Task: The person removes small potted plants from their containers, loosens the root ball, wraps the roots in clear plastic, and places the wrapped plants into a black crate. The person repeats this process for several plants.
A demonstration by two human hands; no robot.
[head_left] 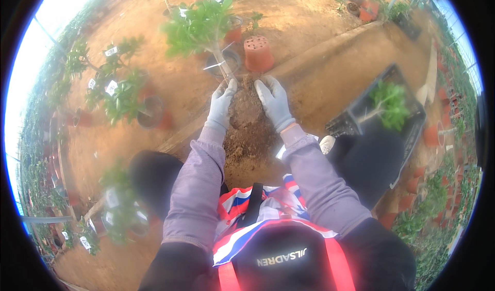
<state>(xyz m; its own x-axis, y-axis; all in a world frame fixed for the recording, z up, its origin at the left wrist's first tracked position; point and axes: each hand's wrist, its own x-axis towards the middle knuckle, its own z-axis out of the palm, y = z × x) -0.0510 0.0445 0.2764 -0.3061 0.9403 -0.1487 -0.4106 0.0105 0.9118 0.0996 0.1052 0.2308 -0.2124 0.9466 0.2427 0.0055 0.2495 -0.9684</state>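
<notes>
Both my hands wear grey gloves and press against a mound of brown soil (248,123) on the ground in front of me. My left hand (221,104) lies on the mound's left side, fingers up near the base of a green leafy plant (201,25) with a pale stem. My right hand (275,101) lies on the mound's right side, fingers spread. An upturned terracotta pot (258,52) stands just beyond my right hand. Neither hand holds a tool.
A black plastic crate (407,120) with a small green plant (390,102) sits to my right. Potted plants with white tags (116,87) stand at left and lower left. More terracotta pots (361,2) line the back and right edge. A low concrete kerb (330,46) crosses the sandy ground.
</notes>
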